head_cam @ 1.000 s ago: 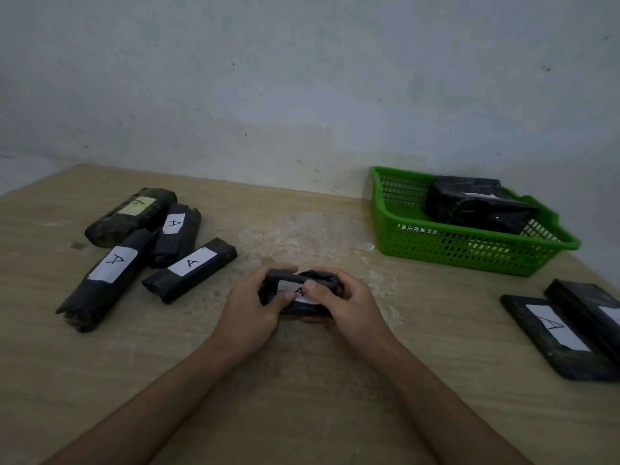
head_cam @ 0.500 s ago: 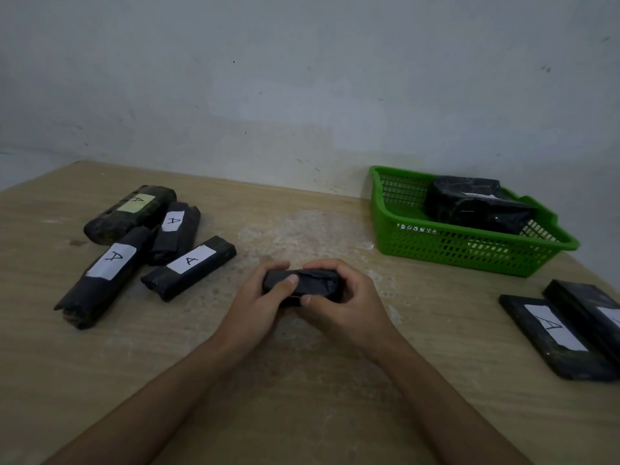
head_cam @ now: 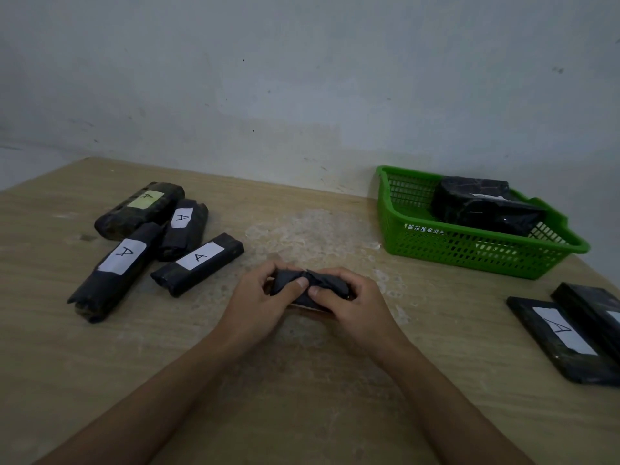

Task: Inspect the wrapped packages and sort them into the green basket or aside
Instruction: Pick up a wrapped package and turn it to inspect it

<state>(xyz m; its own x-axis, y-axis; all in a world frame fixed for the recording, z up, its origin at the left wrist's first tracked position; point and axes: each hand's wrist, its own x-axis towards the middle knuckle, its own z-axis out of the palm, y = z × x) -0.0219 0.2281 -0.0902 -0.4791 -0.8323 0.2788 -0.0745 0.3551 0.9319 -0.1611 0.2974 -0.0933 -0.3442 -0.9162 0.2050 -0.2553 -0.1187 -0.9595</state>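
L hand (head_cam: pixel 258 302) & R hand (head_cam: pixel 350 308) both grasp pkg (head_cam: pixel 330 284) mid-table (head_cam: pixel 335 236); open tabletop to green basket (head_cam: pixel 469 253) far R.

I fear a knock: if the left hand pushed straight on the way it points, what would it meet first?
The left hand grips the package; past that, table, then probably the left corner of the green basket; depth unclear.

Table (head_cam: pixel 302 407), seemingly wood, wrapped packages (head_cam: pixel 198 260), green basket (head_cam: pixel 469 250)
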